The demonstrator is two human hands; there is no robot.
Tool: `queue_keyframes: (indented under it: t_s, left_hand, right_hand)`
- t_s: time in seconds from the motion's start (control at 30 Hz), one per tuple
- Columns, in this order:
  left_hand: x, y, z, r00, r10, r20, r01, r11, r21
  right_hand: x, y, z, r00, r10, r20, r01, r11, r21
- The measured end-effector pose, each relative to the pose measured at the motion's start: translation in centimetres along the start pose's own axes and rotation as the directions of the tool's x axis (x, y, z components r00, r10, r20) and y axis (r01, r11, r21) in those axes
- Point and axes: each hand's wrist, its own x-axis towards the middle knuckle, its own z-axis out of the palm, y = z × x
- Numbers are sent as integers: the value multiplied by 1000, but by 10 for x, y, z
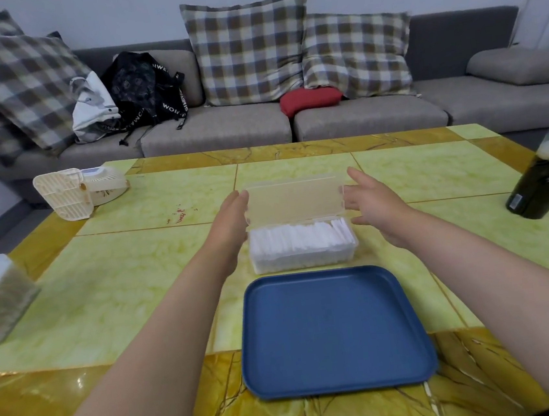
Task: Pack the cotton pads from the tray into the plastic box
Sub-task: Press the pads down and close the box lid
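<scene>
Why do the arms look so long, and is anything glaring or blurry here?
Head view: the wide-angle lens stretches the forearms and makes the bottle at the right edge seem to lean; glints sit on the table at lower left; the cushion far left looks smeared, while the plastic box and tray are crisp.
</scene>
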Motion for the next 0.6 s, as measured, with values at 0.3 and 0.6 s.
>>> queue_keyframes:
  t_s: [0.3,0.6]
  left_hand:
    - [-14,-6,-7,992,127,12,-127,987,96]
    - [-39,-24,-14,922,263,283,-385,573,724]
  right_hand:
    - [-17,7,-18,977,-211,30,212,950,-231]
    - [-44,19,-18,926,-196,324,373,622,-689]
